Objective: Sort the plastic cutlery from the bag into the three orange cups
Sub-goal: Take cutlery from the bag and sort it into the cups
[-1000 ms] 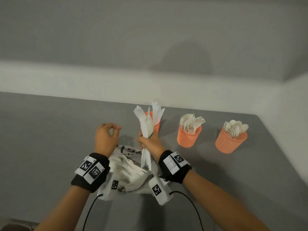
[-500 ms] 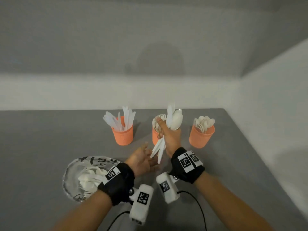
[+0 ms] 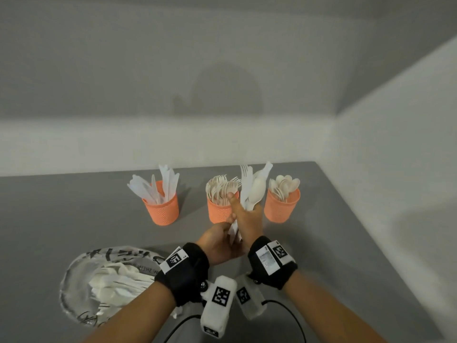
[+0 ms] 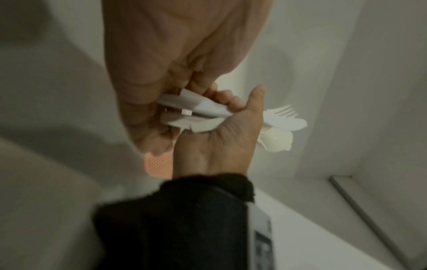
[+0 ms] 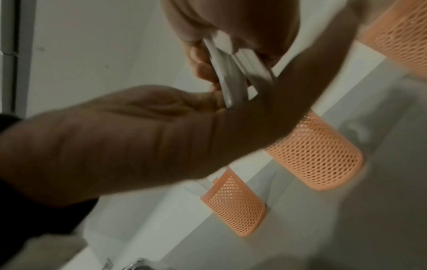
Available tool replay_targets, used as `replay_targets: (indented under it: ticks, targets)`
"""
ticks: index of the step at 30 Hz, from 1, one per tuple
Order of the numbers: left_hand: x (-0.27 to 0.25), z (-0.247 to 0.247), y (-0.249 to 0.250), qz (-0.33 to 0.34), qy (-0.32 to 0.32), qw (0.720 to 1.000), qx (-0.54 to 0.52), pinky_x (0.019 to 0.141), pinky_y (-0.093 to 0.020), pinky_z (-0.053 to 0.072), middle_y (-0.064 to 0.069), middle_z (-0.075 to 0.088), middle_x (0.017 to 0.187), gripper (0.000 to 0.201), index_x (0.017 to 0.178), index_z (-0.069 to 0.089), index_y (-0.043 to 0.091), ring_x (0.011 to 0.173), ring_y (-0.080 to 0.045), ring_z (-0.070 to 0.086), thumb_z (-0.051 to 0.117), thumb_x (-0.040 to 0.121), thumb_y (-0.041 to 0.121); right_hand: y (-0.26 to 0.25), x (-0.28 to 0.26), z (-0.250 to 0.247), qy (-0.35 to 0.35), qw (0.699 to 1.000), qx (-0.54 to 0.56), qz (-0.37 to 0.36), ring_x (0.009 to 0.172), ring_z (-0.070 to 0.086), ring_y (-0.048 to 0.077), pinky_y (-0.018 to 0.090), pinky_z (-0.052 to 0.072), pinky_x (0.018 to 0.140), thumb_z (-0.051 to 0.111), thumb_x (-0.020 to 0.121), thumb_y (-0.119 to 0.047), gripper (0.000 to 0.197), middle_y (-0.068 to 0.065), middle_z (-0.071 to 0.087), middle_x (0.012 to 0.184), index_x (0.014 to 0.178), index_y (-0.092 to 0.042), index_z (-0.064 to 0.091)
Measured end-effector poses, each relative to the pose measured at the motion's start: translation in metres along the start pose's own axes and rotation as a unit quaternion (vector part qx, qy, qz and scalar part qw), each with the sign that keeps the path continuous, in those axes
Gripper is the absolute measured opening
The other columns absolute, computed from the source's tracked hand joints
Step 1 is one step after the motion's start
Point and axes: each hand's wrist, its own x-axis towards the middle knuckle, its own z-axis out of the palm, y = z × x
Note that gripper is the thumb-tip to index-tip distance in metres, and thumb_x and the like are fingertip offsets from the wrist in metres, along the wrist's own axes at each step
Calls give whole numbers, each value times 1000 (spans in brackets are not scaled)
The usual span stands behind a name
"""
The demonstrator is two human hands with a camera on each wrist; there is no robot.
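Three orange mesh cups stand in a row: the knife cup [image 3: 163, 209], the fork cup [image 3: 218, 211] and the spoon cup [image 3: 282, 205]. My right hand [image 3: 247, 216] grips a mixed bundle of white cutlery [image 3: 256, 188] upright, between the fork cup and the spoon cup; a fork, a knife and a spoon show at its top. Just below it, my left hand [image 3: 218, 240] lies palm up, its fingers curled round the handle ends [image 4: 184, 109]. In the right wrist view the handles [image 5: 231, 73] run down into the left hand [image 5: 161, 118].
The clear plastic bag [image 3: 74, 273], with several white cutlery pieces in it, lies open on the grey table [image 3: 61, 214] at the lower left. Walls close the table's far side and right side. Two wrist-camera cables trail near the front edge.
My right hand has carried the bundle from above the bag over to the fork and spoon cups. My left hand has left the bag and come up under the handles.
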Motion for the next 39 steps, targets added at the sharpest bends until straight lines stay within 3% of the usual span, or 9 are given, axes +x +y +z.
replay_targets:
  ticks: [5,9,11,13,16,23,27,31,39]
  targets:
    - [-1,-5,18,112,-21,990,84,67,-27,42,-2,60,62,39,65,63,11,63,-15,53,37,92,22,4,9,-18,-62,997,-15,50,36,42,10,19,38,38,61,87,-14,27,-6,42,37,64,-10,48]
    - [-1,-3,31,183,-58,946,260,52,-22,48,-6,58,64,25,92,57,4,51,-15,54,60,87,28,19,4,-7,-109,979,-154,79,35,42,11,21,40,40,47,92,-14,31,2,39,43,62,-10,51]
    - [8,-5,33,190,-34,945,264,47,-22,48,-7,65,71,31,95,62,4,55,-16,60,72,77,27,24,-1,-1,-124,970,-198,66,36,42,11,22,40,43,47,91,-22,34,2,39,45,58,-13,47]
    - [13,-6,34,198,-10,950,242,53,-23,51,-9,68,79,29,90,66,6,66,-17,65,75,69,25,17,-7,-4,-201,959,-184,82,38,42,10,21,39,43,49,86,-6,27,3,41,47,60,-11,47]
    - [16,-5,33,205,29,958,197,52,-20,50,-1,68,63,10,79,63,8,56,-10,64,68,81,17,6,-10,-14,-265,939,-204,72,38,46,11,20,39,40,50,82,2,22,6,48,51,64,-9,52]
    - [27,4,29,252,139,949,129,39,-15,46,-3,59,52,12,74,59,4,39,-5,56,68,81,7,28,-2,-7,-158,924,-349,7,42,44,12,22,35,40,50,80,0,16,3,51,56,69,-12,51]
    - [28,-1,34,249,83,937,229,64,-20,53,-10,67,83,34,95,61,5,70,-13,65,69,78,34,21,1,-7,-159,966,-176,105,37,42,11,23,38,39,39,97,-30,29,-2,44,46,91,-6,54]
    - [27,-14,47,217,41,964,148,65,-27,44,2,52,59,51,93,56,9,57,-12,52,49,83,59,2,7,-17,-270,923,66,265,27,29,3,16,28,31,34,95,-51,39,-9,31,36,80,-18,49]
    - [20,-25,72,257,64,957,116,48,-16,47,-2,57,68,19,82,59,13,53,-10,52,49,94,23,7,7,-23,-359,877,142,285,27,35,2,13,31,30,67,74,-52,38,-8,42,41,97,-24,57]
